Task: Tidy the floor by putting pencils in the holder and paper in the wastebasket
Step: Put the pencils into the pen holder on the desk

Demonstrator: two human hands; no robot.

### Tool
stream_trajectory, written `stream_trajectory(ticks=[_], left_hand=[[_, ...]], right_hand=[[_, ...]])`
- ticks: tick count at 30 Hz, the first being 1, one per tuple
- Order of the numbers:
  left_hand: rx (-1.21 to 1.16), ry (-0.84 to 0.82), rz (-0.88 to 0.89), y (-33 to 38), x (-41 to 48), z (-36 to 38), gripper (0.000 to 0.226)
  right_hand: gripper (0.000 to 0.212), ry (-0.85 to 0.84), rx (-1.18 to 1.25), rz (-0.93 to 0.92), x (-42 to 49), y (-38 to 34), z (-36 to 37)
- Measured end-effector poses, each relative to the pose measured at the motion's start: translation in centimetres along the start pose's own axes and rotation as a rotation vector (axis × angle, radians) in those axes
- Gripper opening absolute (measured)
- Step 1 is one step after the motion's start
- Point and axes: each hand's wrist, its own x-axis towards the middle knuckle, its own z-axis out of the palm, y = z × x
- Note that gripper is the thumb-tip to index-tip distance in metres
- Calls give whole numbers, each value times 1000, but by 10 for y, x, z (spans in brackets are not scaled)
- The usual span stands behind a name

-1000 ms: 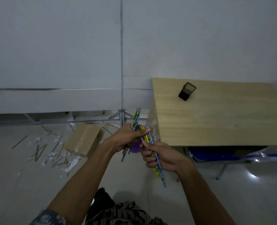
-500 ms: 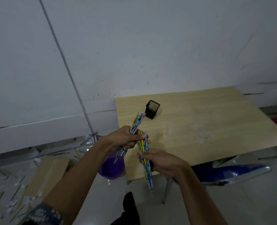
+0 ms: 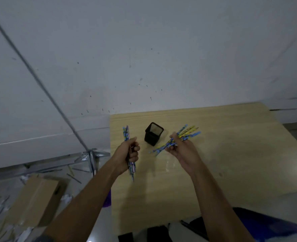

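Note:
A black square pencil holder stands on the wooden table, near its far left corner. My left hand grips a bundle of blue patterned pencils held nearly upright, just left of the holder. My right hand holds a fanned bunch of blue and yellow pencils slanting up to the right, just right of the holder. More pencils and paper scraps lie on the floor at the left.
A cardboard box lies on the floor at the lower left. A purple wastebasket peeks out behind my left forearm at the table's left edge. A blue chair seat sits under the table's near right. A metal frame runs along the wall.
My hands have moved apart and forward over the table, one on each side of the holder. The view has swung right and closer to the table.

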Motion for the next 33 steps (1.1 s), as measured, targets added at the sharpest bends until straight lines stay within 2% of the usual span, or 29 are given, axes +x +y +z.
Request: stream_trajectory(ticks=[4, 8, 10, 12, 14, 16, 17, 19, 22, 27, 30, 33], left_hand=[[-160, 99, 54, 7, 28, 15, 45], [-120, 212, 116, 20, 58, 29, 46], [56, 325, 156, 26, 73, 34, 48], [217, 433, 186, 32, 87, 40, 51], [217, 457, 211, 37, 100, 45, 60], [187, 455, 288, 40, 110, 49, 65], [225, 471, 336, 41, 116, 53, 59], [342, 499, 415, 43, 128, 59, 55], [440, 529, 500, 42, 146, 69, 50], [755, 566, 554, 26, 167, 75, 44], [907, 577, 551, 21, 177, 75, 40], [1067, 473, 465, 17, 183, 75, 44]], right_hand=[[26, 111, 17, -9, 73, -14, 2], [35, 188, -82, 6, 142, -3, 7], [42, 213, -222, 6, 167, 8, 7], [44, 200, -491, -23, 184, 20, 4], [37, 154, -709, -60, 191, 30, -1], [33, 93, -794, -58, 192, 37, -6], [32, 55, -809, -53, 193, 41, -7], [25, -1, -786, -64, 193, 46, -9], [15, 6, -581, -22, 190, 48, -10], [33, -19, -242, 116, 190, 43, -15], [44, -50, -243, 138, 188, 41, -20], [50, -67, -311, 154, 186, 40, -25]])
